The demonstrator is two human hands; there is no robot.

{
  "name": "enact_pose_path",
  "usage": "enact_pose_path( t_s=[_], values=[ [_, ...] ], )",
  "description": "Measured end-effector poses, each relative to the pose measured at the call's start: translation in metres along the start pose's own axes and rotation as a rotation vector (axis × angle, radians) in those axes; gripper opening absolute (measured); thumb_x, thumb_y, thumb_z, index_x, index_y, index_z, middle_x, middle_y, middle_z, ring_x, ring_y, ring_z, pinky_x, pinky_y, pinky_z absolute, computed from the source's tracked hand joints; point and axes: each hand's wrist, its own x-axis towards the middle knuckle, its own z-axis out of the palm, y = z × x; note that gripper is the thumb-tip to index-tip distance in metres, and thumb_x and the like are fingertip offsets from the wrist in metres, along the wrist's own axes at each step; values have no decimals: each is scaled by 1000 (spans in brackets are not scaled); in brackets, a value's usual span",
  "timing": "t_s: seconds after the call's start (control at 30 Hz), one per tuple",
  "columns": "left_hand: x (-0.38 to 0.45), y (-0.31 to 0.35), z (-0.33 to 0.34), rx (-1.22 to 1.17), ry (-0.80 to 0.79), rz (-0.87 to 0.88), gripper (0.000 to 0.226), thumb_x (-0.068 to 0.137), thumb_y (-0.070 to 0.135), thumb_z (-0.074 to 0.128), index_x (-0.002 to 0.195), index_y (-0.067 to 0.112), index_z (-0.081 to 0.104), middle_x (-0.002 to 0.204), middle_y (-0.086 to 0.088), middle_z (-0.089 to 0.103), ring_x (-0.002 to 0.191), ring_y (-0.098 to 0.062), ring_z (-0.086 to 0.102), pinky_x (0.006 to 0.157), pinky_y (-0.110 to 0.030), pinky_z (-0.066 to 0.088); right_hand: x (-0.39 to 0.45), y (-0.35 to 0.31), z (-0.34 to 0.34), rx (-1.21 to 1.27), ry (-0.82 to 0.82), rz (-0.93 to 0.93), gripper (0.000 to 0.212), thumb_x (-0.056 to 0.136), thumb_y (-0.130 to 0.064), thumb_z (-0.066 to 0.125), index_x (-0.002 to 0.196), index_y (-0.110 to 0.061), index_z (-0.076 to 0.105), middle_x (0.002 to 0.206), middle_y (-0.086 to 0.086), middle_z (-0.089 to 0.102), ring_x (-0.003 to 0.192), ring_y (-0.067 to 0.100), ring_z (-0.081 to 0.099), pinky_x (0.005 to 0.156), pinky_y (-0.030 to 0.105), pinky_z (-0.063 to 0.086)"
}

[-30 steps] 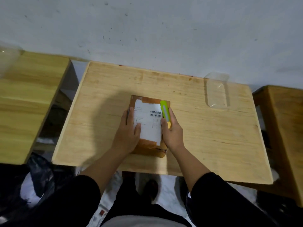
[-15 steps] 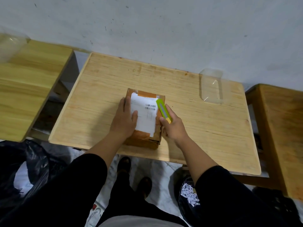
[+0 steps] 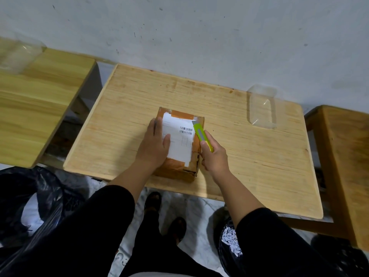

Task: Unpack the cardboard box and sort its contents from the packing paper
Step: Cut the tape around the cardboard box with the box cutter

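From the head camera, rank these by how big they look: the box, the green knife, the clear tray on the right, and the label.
1. box
2. label and clear tray: look alike, so unranked; the left hand hides part of the label
3. knife, in the right hand

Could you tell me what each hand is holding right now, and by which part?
The right hand grips the green utility knife by its handle's rear end. The left hand holds nothing; it rests flat on the taped cardboard box.
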Motion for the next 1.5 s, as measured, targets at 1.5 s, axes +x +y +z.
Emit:
enact_pose_path(
  t_s=[1.5],
  values=[
    [27,17,-1,-22,41,-221,60,98,34,31,148,23,1,154,8,15,132,-14,33,96,-20,28,161,-125,-34,-820,-835,-418,34,95,-26,50,128,-32,55,50,-32,48,50,-19,49,61,18,35]
  ],
)
